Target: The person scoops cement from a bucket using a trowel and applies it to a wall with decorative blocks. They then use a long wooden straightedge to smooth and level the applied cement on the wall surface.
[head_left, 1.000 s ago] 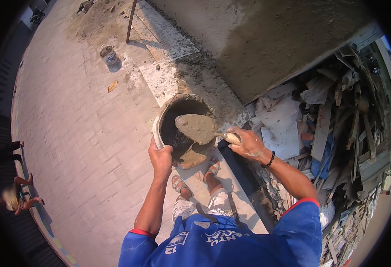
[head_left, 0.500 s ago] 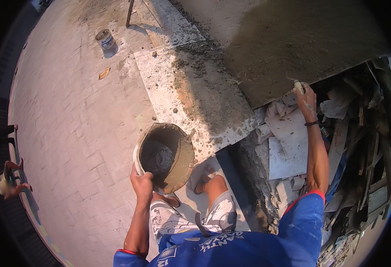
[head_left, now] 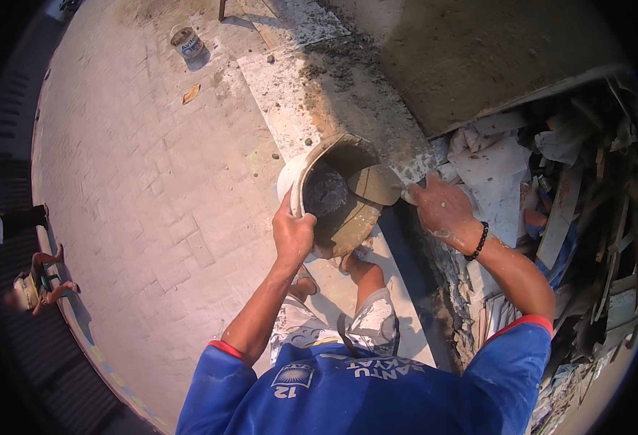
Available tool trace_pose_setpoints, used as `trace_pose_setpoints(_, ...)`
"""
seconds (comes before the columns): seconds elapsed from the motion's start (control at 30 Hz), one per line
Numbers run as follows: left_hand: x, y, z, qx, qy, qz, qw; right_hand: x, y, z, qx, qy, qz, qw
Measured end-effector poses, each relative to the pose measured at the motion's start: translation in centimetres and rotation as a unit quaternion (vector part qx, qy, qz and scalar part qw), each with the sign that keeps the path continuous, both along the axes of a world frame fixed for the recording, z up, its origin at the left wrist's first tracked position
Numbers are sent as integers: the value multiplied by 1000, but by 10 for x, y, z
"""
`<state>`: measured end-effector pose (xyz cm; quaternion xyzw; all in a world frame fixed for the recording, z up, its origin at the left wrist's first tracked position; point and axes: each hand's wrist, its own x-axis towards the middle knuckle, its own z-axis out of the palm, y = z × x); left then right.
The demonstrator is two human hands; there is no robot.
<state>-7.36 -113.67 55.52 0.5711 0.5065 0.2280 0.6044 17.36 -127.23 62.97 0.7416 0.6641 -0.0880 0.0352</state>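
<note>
My left hand (head_left: 292,235) grips the rim of a plastic bucket (head_left: 326,232) held tilted above my feet, its inside coated with wet grey mortar and showing a dark bottom. My right hand (head_left: 442,210) is closed round the handle of a trowel (head_left: 377,185), whose mortar-smeared blade lies over the bucket's right side, at its mouth. Beyond the bucket, white boards (head_left: 279,90) are spattered with mortar lumps, beside a wet grey mortar surface (head_left: 493,51) at the top right.
A pile of broken boards and scrap (head_left: 580,210) lines the right, beside a dark channel (head_left: 420,283). A labelled can (head_left: 187,42) and a brown scrap (head_left: 191,94) lie on the pale paving (head_left: 152,217). Two people (head_left: 0,221) (head_left: 47,286) are at the far left edge, near a post (head_left: 221,9).
A second ago the trowel carried mortar over the bucket. It reached out to the mortar surface at right, then came back to the bucket, which has risen and moved rightward with my left hand.
</note>
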Motion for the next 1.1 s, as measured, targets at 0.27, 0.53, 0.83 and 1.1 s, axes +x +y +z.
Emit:
trace_pose_setpoints(0.27,0,-18,68,258,97,-97,956,-41,29,-16,19,-14,-2,1000)
trace_pose_setpoints(0.53,-30,-9,72,254,63,-138,955,-65,-14,-65,-28,316,-133,939)
trace_pose_setpoints(0.83,-32,21,9,-18,-50,18,998,-56,-10,-54,57,324,-151,932)
trace_pose_setpoints(1.1,-41,35,-103,-3,-45,90,995,6,24,-59,33,324,-137,935)
